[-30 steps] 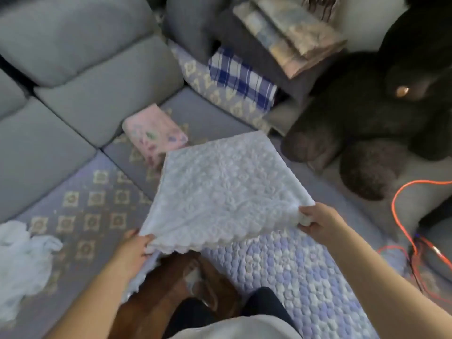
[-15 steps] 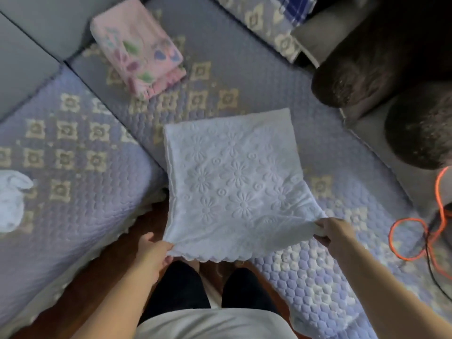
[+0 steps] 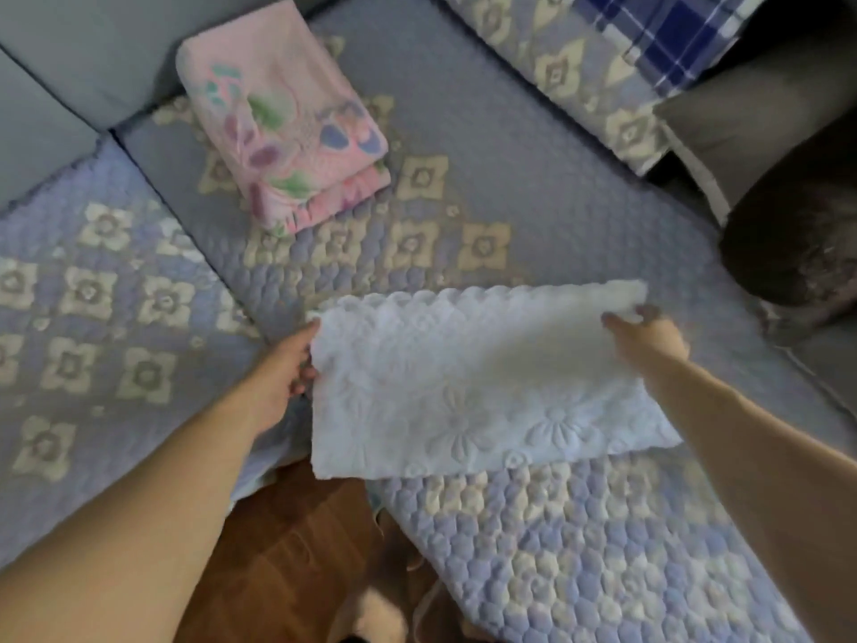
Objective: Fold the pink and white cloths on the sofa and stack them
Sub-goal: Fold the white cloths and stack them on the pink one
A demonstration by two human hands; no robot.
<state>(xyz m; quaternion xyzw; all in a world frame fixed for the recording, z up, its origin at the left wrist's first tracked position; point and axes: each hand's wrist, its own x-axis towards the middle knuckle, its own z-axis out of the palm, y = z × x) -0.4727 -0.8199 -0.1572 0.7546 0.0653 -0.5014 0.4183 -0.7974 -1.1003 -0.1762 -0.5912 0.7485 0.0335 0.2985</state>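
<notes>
A white embossed cloth with a raised flower pattern and scalloped edge [image 3: 482, 387] lies doubled over on the quilted lavender sofa cover [image 3: 533, 215], near the seat's front edge, its near fold hanging slightly past that edge above the brown wooden floor [image 3: 287, 549]. The left hand [image 3: 283, 368] grips the cloth's left side, fingers curled around the edge; the right hand [image 3: 649, 338] pinches the far right corner, where the scalloped border sits. Holding both ends this way likely keeps the layers lined up while the half-fold is laid flat, so the edges meet before the next fold. The fabric looks thick and soft, with enough body to hold a crease without slumping. A folded pink cloth printed with green and purple flowers [image 3: 283, 132] rests well apart, toward the seat's back corner by the grey cushions [image 3: 69, 53], a neat rectangle that seems ready to take the white one on top.
</notes>
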